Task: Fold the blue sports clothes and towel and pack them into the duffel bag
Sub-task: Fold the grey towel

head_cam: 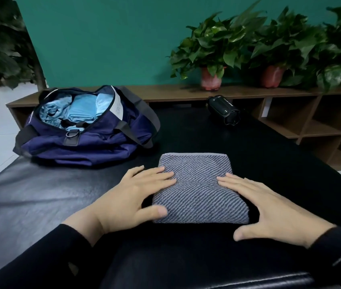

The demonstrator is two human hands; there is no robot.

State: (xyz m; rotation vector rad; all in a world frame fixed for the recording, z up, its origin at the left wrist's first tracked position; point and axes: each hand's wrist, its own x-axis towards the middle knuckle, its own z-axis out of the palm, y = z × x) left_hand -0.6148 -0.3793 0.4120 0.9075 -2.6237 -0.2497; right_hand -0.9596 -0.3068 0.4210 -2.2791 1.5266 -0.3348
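Head view: the folded striped towel (198, 190) lies on the black padded bench (40, 195), flanked by the left hand (130, 197) and right hand (269, 207), fingers straight and slightly spread, tips resting on its side edges. The blue sports clothes (78, 111) already lie inside the open duffel bag (86, 142), well apart to the left. Folding appears complete; the next move calls for lifting the towel without unfolding it. A dark handheld device (225, 110) and potted plants (213, 51) stand clear of that path.

two potted plants (213, 49) (277, 51) on a wooden shelf (186, 91) — a black massage gun (225, 110) lies on the black bench (30, 184).
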